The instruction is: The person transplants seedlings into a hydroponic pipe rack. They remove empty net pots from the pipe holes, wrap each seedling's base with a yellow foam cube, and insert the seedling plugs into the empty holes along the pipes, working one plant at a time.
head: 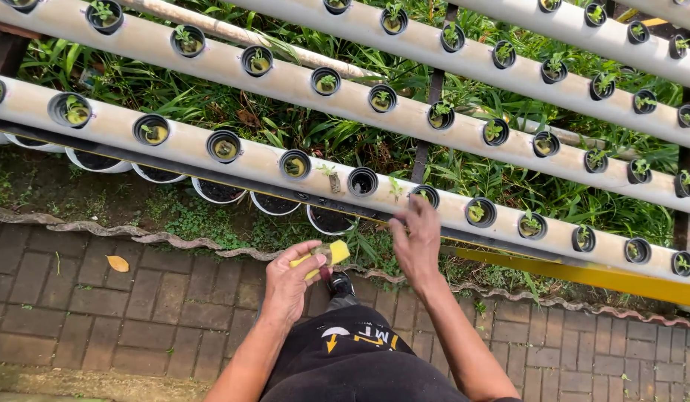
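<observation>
fingers of your left hand [289, 286] are clamped on a yellow sponge block [321, 257], thumb on top and the others curled beneath, holding it just near of the pipe rack and over the edge of the brick floor [99, 305]. your right hand [415, 238] is blurred in motion; its fingers look spread apart and hold nothing, reaching toward the near pipe [300, 160] beside an empty black net cup [363, 181] and another cup [425, 196] just right of it.

the sponge looks light, soft and springy, probably damp, so it would squash or tear under a hard pinch; judging by that, the side faces are the place to hold it, gently. a small seedling [395, 186] lies on the pipe between those two cups, thin and fragile; its stem base would be the safest grip.

further cups along the near pipe and the far pipes [404, 112] already carry small green seedlings. white pots [218, 192] with dark soil sit under the near pipe, a yellow rail [598, 277] runs to the right, and a dry leaf [118, 263] lies on the bricks at left.
</observation>
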